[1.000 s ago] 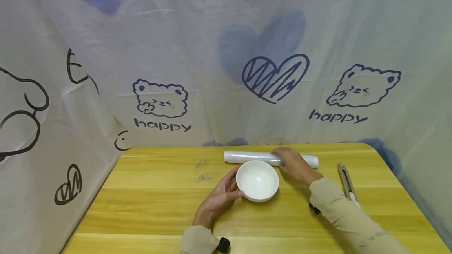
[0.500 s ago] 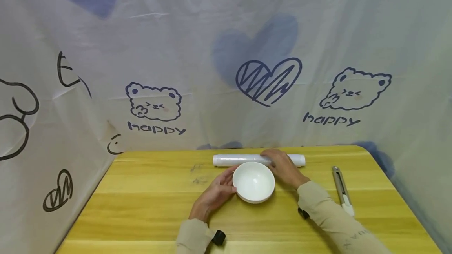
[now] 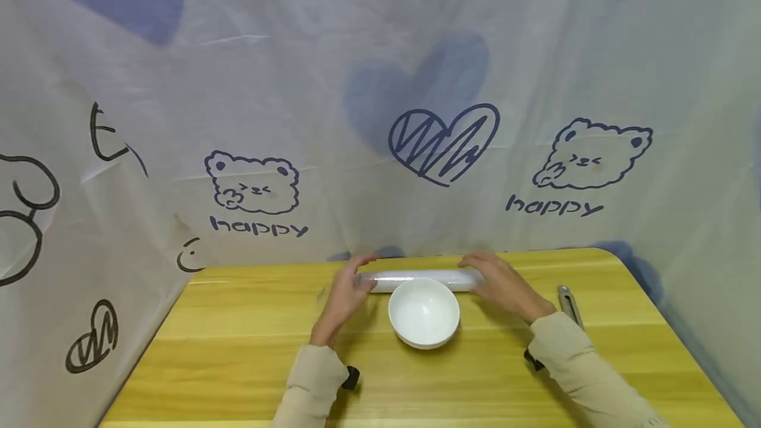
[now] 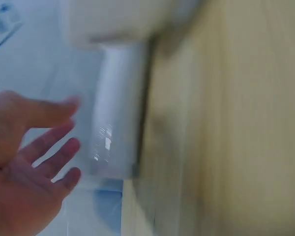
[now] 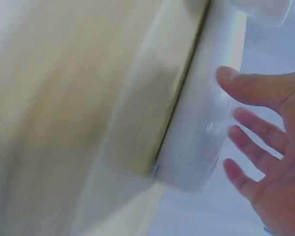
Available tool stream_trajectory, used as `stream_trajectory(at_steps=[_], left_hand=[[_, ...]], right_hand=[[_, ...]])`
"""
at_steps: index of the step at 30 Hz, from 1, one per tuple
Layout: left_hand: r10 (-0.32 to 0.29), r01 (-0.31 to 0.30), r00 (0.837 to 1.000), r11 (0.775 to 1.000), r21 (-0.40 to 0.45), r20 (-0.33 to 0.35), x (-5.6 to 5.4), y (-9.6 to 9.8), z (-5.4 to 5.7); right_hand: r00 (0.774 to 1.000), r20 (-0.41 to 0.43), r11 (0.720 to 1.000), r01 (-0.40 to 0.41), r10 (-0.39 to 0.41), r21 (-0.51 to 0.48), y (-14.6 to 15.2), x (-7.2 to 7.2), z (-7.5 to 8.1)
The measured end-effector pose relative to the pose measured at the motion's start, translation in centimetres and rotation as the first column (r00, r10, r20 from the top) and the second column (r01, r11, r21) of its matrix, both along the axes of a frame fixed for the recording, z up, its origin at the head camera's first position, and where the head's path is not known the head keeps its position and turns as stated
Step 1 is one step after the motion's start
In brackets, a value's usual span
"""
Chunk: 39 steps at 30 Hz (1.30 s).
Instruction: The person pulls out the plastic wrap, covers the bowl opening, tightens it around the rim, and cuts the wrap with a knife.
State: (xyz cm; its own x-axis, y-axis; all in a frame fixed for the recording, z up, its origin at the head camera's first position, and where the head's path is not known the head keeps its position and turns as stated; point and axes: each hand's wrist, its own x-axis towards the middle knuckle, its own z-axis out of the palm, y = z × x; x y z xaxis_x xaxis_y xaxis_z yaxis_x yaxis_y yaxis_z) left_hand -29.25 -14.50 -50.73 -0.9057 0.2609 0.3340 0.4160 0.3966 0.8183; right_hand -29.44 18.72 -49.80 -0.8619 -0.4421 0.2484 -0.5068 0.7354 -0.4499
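A white roll of clear plastic film (image 3: pixel 410 281) lies crosswise near the back edge of the table. Just in front of it stands a white bowl (image 3: pixel 424 314), upright, with nothing visible inside. My left hand (image 3: pixel 345 292) is at the roll's left end, fingers loosely spread. In the left wrist view, a gap shows between those fingers and the roll (image 4: pixel 115 113). At the other end is my right hand (image 3: pixel 502 283). The right wrist view has its thumb (image 5: pixel 250 88) overlapping the roll's edge and the other fingers spread apart; contact is hard to tell.
A utility knife (image 3: pixel 569 302) lies to the right, partly covered by my right sleeve (image 3: pixel 585 362). The wooden table (image 3: pixel 238 349) ends at the back against a patterned cloth (image 3: pixel 357 216), which also hangs at both sides.
My left hand has let go of the bowl and moved to the roll's left end. My right hand has come off the roll's middle and shifted toward its right end.
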Motion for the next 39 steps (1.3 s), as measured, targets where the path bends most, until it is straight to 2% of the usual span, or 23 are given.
stream_trajectory(at_steps=[1, 3, 5, 8, 11, 13, 17, 22, 25, 27, 30, 34, 39], left_hand=[[0.004, -0.010, 0.999, 0.992, -0.128, -0.049, -0.6, 0.0, -0.1], [-0.028, 0.003, 0.997, 0.945, -0.326, -0.073, -1.5, -0.1, -0.3], [-0.055, 0.028, 0.997, 0.904, -0.426, -0.051, -2.1, -0.1, -0.5], [-0.034, 0.008, 0.998, 0.873, -0.488, -0.046, -2.6, -0.3, -0.6], [-0.008, -0.048, 0.995, 0.848, -0.529, -0.103, -2.7, -0.4, -0.7], [-0.001, -0.071, 0.991, 0.839, -0.540, -0.132, -2.6, -0.5, -0.6], [-0.002, -0.095, 0.983, 0.849, -0.520, -0.182, -2.5, -0.8, -0.8], [0.013, -0.117, 0.972, 0.893, -0.434, -0.236, -2.6, -1.3, -1.4], [0.014, -0.100, 0.974, 0.921, -0.377, -0.226, -2.7, -1.5, -1.6], [-0.003, -0.080, 0.975, 0.930, -0.359, -0.223, -2.8, -1.6, -1.6], [-0.035, -0.051, 0.972, 0.934, -0.355, -0.232, -2.8, -1.8, -1.4], [-0.059, -0.033, 0.971, 0.927, -0.374, -0.232, -2.6, -1.9, -1.0], [-0.038, -0.047, 0.982, 0.897, -0.439, -0.183, -2.3, -1.6, -0.9]], right_hand=[[1.000, 0.013, 1.000, 0.016, -0.016, 0.018, 0.6, 0.2, 0.0], [0.999, 0.029, 0.999, 0.026, -0.027, 0.044, 1.5, 0.5, -0.1], [0.999, 0.039, 0.999, 0.015, -0.017, 0.051, 2.0, 0.6, -0.4], [0.999, 0.040, 0.999, 0.020, -0.021, 0.031, 2.3, 0.5, -0.9], [0.999, -0.005, 0.998, 0.049, -0.049, 0.032, 2.5, 0.3, -1.3], [0.997, -0.043, 0.997, 0.062, -0.060, 0.043, 2.7, 0.3, -1.5], [0.994, -0.088, 0.996, 0.070, -0.066, 0.046, 3.4, 0.2, -1.8], [0.994, -0.084, 0.997, 0.071, -0.071, 0.002, 4.0, 0.2, -2.0], [0.995, -0.065, 0.997, 0.077, -0.078, -0.021, 4.2, 0.3, -2.1], [0.996, -0.033, 0.996, 0.084, -0.086, -0.043, 4.4, 0.3, -1.9], [0.997, 0.016, 0.995, 0.074, -0.073, -0.062, 4.9, 0.1, -1.4], [0.999, 0.036, 0.999, 0.011, -0.010, -0.044, 5.5, -0.5, -0.5], [1.000, 0.010, 0.999, 0.013, -0.013, 0.037, 5.5, -0.4, -0.3]])
